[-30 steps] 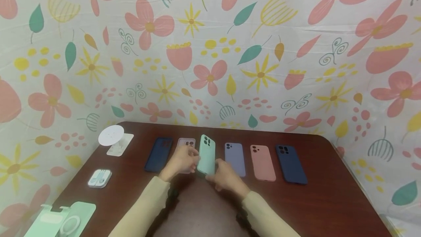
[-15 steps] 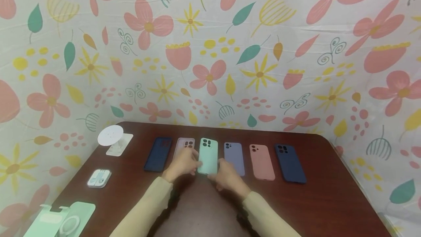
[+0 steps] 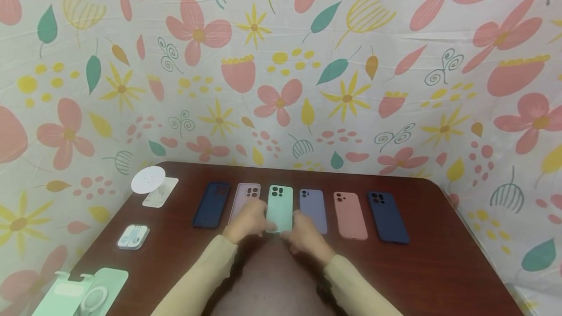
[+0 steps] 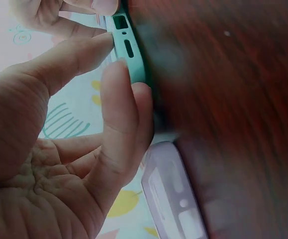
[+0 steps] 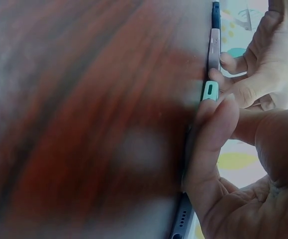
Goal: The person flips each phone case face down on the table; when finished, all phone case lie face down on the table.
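A mint green phone case (image 3: 280, 207) lies back up in the middle of a row of phone cases, its camera cut-outs at the far end. My left hand (image 3: 248, 219) pinches its near left corner between thumb and fingers. At the near right corner, my right hand (image 3: 305, 233) holds it the same way. The left wrist view shows the port slots in the mint case's near edge (image 4: 130, 50), with the thumb and fingers around that corner. Part of the lilac phone case (image 3: 246, 196) is hidden behind my left hand. A periwinkle case (image 3: 313, 211) lies just right of the mint one.
Dark blue cases lie at the row's left end (image 3: 211, 205) and right end (image 3: 388, 218), with a pink case (image 3: 350, 216) between. On the left are a white round-topped stand (image 3: 149, 181), boxed earphones (image 3: 133, 237) and a mint folding stand (image 3: 103, 289). A floral sheet (image 3: 281, 62) hangs behind.
The mint case was tilted up and turned one second ago; it has come down flat and straight in the row. My left hand has shifted slightly right and nearer along its edge.
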{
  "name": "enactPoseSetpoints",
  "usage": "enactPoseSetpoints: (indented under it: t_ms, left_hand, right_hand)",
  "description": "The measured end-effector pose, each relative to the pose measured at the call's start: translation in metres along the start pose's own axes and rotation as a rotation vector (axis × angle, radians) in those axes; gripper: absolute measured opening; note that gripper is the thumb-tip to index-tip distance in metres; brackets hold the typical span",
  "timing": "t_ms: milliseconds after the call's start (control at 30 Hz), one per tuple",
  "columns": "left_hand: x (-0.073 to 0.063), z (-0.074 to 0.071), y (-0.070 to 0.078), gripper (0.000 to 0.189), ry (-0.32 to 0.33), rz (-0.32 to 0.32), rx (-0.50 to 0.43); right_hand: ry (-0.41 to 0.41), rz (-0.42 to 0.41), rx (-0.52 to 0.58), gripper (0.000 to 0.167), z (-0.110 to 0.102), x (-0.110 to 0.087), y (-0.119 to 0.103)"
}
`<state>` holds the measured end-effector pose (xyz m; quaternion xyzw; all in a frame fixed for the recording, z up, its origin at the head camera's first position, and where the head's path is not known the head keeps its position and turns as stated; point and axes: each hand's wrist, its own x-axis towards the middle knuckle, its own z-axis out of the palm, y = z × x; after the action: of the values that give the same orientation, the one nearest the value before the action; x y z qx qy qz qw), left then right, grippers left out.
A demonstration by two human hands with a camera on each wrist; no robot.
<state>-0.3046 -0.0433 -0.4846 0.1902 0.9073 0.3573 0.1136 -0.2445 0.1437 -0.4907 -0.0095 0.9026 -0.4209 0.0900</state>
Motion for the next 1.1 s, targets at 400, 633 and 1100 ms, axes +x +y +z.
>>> enactPoseSetpoints:
  t_ms: [400, 633, 1100]
  left_hand:
    - [-0.011, -0.001, 0.018, 0.027, 0.004, -0.06, 0.021]
    - [-0.024, -0.022, 0.018, 0.069, 0.011, -0.054, 0.006]
    - [-0.04, -0.076, -0.032, 0.085, 0.023, -0.217, 0.129]
  right_hand:
    - [0.009, 0.01, 0.012, 0.054, 0.0, -0.004, -0.001]
    - [0.041, -0.04, 0.065, 0.082, 0.003, -0.007, -0.007]
    - [-0.085, -0.079, 0.123, 0.095, 0.043, 0.006, -0.039]
